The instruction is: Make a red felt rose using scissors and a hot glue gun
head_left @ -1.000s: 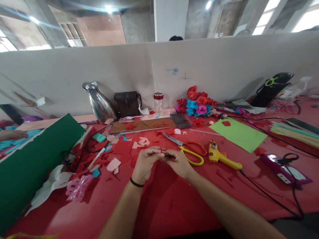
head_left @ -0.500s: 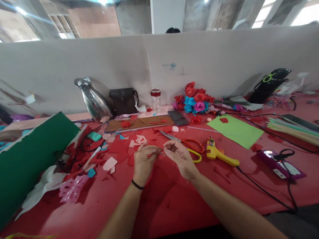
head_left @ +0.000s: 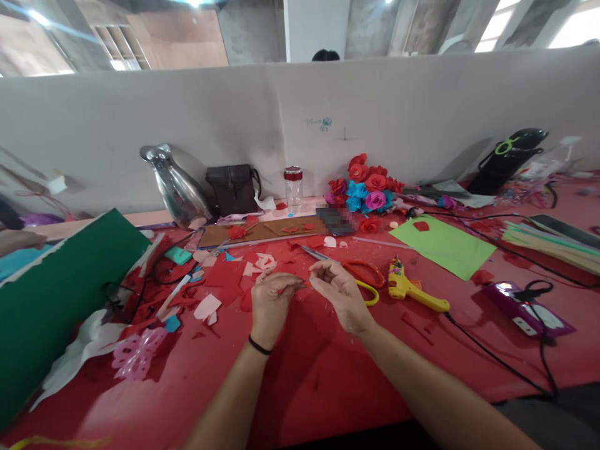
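Note:
My left hand (head_left: 272, 305) is above the red table with its fingertips pinched together; anything small between them blends into the red behind. Facing it, my right hand (head_left: 343, 299) has its fingers curled and the thumb close to the index finger, and what it holds, if anything, is too small to make out. A narrow gap separates the two sets of fingertips. Just behind and beside my right hand lie scissors (head_left: 315, 253) with orange and yellow handles. A yellow glue gun (head_left: 412, 294) rests farther right. Red and pink paper scraps (head_left: 207, 307) lie left of my left hand.
A green board (head_left: 70, 300) stands at the left, with part of another person's arm (head_left: 21, 242) behind it. Along the partition are a steel jug (head_left: 175, 190), a glass jar (head_left: 293, 187) and paper flowers (head_left: 375, 182). A purple power strip (head_left: 527, 309) with cables sits right.
My fingertips have drawn slightly apart, leaving a small gap between the hands. At the far left, the other person's arm has shifted behind the green board.

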Motion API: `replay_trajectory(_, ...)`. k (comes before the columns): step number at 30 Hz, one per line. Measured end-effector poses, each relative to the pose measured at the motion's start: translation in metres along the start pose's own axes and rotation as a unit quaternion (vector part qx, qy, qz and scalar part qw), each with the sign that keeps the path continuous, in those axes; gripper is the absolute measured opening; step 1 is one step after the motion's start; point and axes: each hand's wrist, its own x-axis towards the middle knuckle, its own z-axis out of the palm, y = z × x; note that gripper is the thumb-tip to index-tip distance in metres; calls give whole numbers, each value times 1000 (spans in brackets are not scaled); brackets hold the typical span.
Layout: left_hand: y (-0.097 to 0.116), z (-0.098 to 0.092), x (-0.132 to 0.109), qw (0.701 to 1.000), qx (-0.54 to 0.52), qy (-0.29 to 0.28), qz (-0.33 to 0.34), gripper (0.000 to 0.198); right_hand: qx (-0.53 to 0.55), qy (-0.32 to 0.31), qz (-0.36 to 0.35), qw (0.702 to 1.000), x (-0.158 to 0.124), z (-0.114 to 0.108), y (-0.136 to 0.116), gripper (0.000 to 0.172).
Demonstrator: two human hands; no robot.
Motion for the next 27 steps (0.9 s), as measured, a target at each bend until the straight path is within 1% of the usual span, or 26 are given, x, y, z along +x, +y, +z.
replay_trajectory(3,1,1,1,997,-66,6,-33,15,-8,26,-2,1000,3,-2,4,12)
replay_trajectory(5,2,1,1,989,-126,6,-77,10,-38,43,7,998,5,-4,8,10)
replay_trajectory(6,2,2,1,982,-158,8,-104,7,-63,40,15,997,6,-5,10,9)
replay_trajectory(8,2,3,1,963,-222,11,-151,2,-126,1,25,992,7,-6,14,9)
replay_trajectory(11,3,5,1,928,-311,19,-203,7,-212,-75,20,974,6,-4,18,11)
replay_trajectory(14,4,5,3,889,-373,45,-261,14,-236,-94,22,967,4,-2,20,11)
replay_trajectory(16,5,4,4,874,-389,61,-283,17,-230,-94,26,968,3,-1,21,12)
replay_trajectory(18,5,3,4,868,-394,58,-298,19,-220,-92,27,971,3,0,22,10)
replay_trajectory(20,6,2,4,863,-393,24,-318,23,-203,-90,27,975,4,-1,23,10)
replay_trajectory(22,5,2,3,862,-380,-29,-334,29,-183,-84,29,979,5,-2,24,9)
replay_trajectory(24,4,3,2,866,-365,-64,-336,26,-169,-77,31,982,6,-3,26,10)
replay_trajectory(25,3,3,2,868,-363,-65,-332,22,-167,-76,31,983,6,-3,27,11)
replay_trajectory(27,1,3,2,871,-366,-50,-325,17,-173,-81,27,981,6,-3,28,12)
